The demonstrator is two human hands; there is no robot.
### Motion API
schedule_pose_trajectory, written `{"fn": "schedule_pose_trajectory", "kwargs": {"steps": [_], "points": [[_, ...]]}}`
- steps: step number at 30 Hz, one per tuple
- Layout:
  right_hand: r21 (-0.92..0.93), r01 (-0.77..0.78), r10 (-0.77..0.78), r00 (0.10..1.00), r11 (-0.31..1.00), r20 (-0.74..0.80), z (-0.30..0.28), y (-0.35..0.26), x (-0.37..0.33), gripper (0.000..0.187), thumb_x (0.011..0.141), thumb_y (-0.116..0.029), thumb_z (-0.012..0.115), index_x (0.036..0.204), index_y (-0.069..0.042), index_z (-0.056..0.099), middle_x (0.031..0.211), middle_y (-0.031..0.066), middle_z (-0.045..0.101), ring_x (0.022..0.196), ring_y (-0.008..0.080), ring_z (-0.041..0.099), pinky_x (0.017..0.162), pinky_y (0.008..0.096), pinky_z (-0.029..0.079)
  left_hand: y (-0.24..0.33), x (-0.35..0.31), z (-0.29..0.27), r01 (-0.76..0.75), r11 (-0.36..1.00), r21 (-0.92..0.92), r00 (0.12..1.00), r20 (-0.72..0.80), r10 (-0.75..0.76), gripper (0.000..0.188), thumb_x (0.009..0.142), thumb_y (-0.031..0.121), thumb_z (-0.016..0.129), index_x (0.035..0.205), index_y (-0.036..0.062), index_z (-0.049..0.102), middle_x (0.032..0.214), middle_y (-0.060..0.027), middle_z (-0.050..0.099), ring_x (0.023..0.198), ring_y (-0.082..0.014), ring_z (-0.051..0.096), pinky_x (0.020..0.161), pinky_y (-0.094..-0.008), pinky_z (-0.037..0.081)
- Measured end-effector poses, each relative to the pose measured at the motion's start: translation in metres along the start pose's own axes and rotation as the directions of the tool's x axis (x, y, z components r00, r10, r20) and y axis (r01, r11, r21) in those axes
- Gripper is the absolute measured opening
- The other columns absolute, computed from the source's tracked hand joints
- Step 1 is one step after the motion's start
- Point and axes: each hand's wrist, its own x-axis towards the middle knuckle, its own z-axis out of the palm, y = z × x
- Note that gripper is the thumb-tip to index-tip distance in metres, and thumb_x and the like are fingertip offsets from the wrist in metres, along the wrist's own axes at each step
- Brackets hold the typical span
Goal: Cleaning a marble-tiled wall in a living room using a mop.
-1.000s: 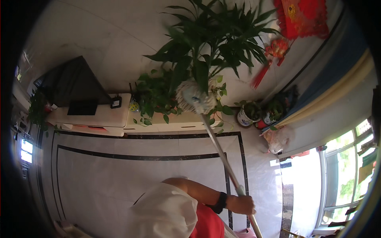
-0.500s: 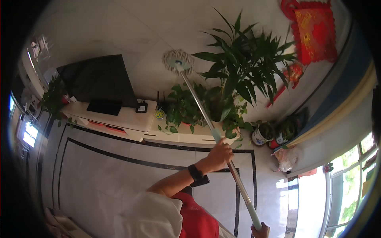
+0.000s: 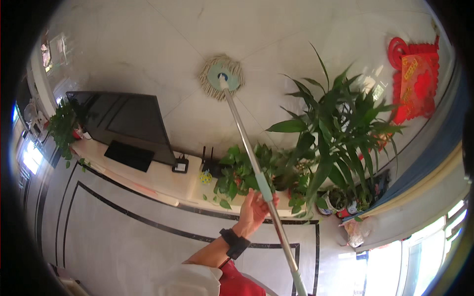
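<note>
A long-handled mop (image 3: 244,133) with a pale green plate and stringy off-white head reaches up and away, its round head against the light tiled wall (image 3: 163,39). Around the middle of the metal pole, just below a green sleeve, my left hand (image 3: 254,212) is closed, palm side partly showing and some fingers behind the pole. A black band circles that wrist. The pole's lower end runs out at the bottom edge, and my right hand is outside the picture.
A dark television (image 3: 123,121) stands on a long cream cabinet (image 3: 190,190) beside a small black box (image 3: 180,165). Trailing plants (image 3: 242,172) and a tall leafy plant (image 3: 340,128) crowd the right side. Red decorations (image 3: 417,84) hang near a blue curtain (image 3: 419,167).
The view has tilted upward, so the cabinet and plants sit lower in it. My left hand has turned, showing more palm. My right hand has gone out of view.
</note>
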Motion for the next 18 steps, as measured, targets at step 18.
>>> {"fn": "schedule_pose_trajectory", "kwargs": {"steps": [18], "points": [[0.306,0.277,-0.378,0.856,0.911,0.351,0.122,-0.237,0.168,0.024,0.077,-0.025,0.074,0.086,-0.005,0.064,0.067,-0.0001,0.058,0.055,0.0068,0.051,0.047,0.0221,0.042,0.155,0.096,0.168,-0.42,0.656,0.627,0.907,0.322,0.272,0.02,0.087,0.022,0.063,0.09,0.006,0.052,0.056,0.0003,0.045,0.041,-0.008,0.039,0.041,-0.0254,0.036]]}}
